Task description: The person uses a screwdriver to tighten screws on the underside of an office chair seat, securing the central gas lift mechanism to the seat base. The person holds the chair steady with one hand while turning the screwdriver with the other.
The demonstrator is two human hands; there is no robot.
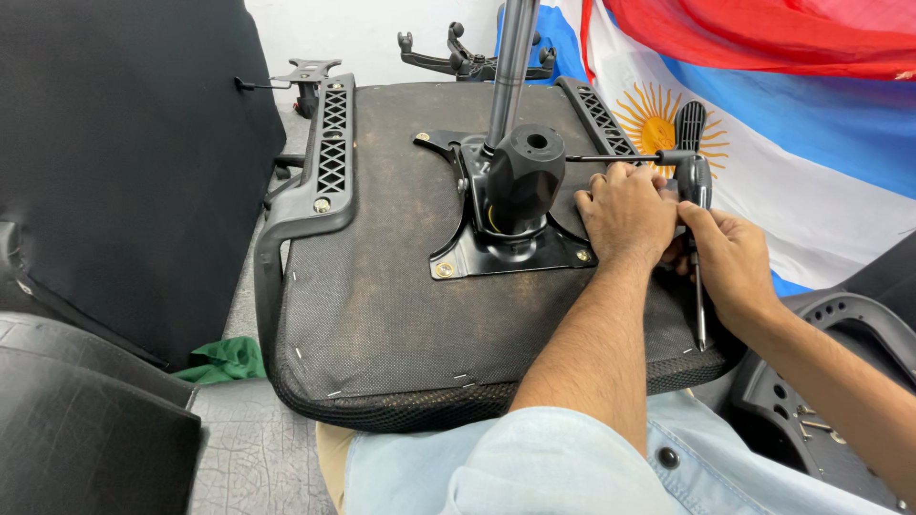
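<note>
Your left hand lies knuckles up on the underside of the upturned chair seat, fingers curled down at the right edge of the black mounting plate; whether it grips anything beneath, you cannot tell. Your right hand is closed around a screwdriver, whose black ribbed handle rises above your fingers and whose thin shaft runs down past your wrist toward the seat's near edge. The seat rests across your lap, its bottom a worn dark-brown board edged in black mesh fabric with staples along the border. The plate sits at its centre, with brass-coloured bolts at its corners, and carries a bulky black housing, a grey gas cylinder and a thin lever. 1 latticed black armrest bracket runs along the left side.
</note>
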